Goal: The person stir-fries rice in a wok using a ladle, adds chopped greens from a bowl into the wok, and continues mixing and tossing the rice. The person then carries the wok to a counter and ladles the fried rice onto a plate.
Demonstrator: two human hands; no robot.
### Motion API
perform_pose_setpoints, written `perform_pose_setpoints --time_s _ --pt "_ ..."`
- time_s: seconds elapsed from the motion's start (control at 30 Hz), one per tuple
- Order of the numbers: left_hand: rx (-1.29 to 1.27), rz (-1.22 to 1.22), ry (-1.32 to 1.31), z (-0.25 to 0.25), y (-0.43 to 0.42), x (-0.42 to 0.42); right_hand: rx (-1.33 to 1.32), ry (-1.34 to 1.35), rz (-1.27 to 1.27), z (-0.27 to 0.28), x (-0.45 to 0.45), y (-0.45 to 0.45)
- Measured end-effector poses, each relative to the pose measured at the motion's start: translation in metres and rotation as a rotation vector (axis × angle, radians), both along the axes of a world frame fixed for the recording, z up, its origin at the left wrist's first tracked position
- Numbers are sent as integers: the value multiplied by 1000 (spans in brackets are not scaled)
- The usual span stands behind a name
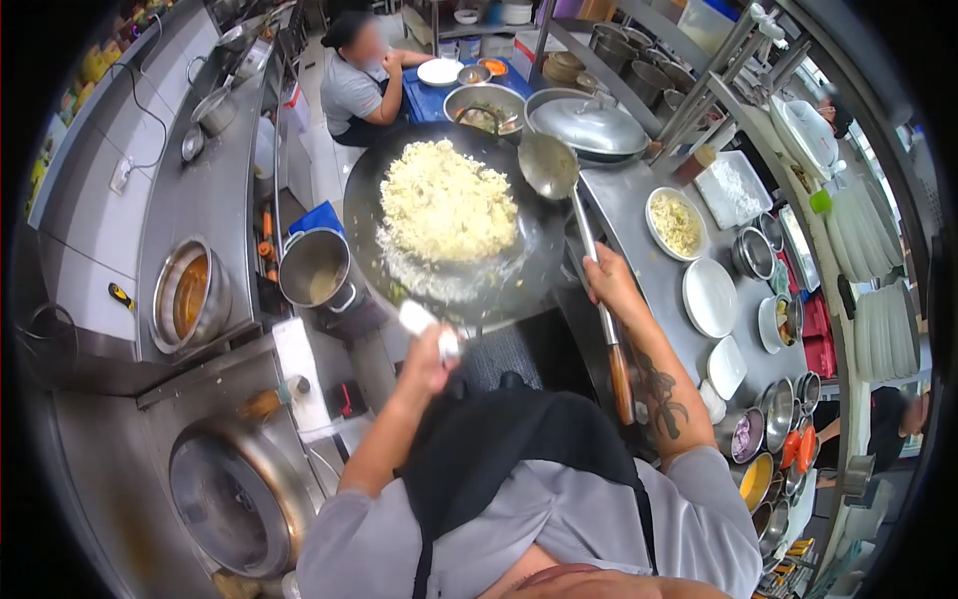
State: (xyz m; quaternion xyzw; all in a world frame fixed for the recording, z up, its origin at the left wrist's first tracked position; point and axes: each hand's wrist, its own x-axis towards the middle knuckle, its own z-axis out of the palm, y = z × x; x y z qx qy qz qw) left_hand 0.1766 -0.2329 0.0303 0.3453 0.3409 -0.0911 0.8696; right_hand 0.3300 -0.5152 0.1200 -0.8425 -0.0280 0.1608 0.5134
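Note:
A large dark wok (547, 262) is held out in front of me, tilted so its inside faces me. A mound of pale yellow fried rice (449, 205) lies in it. My left hand (429, 364) is closed round a folded white cloth (429, 321) at the wok's near rim; the cloth hides what part of the wok is under it. My right hand (611, 278) grips the long handle of a metal ladle (548, 166) with a wooden end. The ladle's bowl is raised at the wok's right edge, above the rice.
A metal counter on the right carries a plate of noodle-like food (677, 224), a white plate (710, 298) and several small bowls. Behind the wok stands a lidded pan (586, 124). A pot (315, 268) stands left. Another person (361, 85) crouches beside a blue table.

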Motion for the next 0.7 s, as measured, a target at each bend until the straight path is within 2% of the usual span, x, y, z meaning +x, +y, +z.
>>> perform_pose_setpoints --time_s 0.03,0.07,0.13,0.2,0.23,0.27,0.37,0.47,0.7 --pt "130 -68 59 9 -5 -11 -39 24 -13 -10 6 6" --pt "145 -61 -60 -3 -11 -18 -77 53 -28 -23 8 10" --pt "176 -117 -52 -10 -5 -11 179 247 145 -61 -3 30" --pt "112 -39 65 -3 5 15 435 739 33 -41 -22 65" --pt "-5 -111 -25 -2 17 24 613 932 23 -52 -24 66" --pt "-112 -153 -2 0 25 30 742 1050 30 -69 -32 61" --pt "-180 -163 64 -12 22 15 1080 1321 -22 -97 -59 38" --pt "-226 -193 97 -22 20 3 1181 1324 -103 -88 -89 20" --pt "-285 -377 42 10 4 12 1010 944 -210 -15 -127 -32"
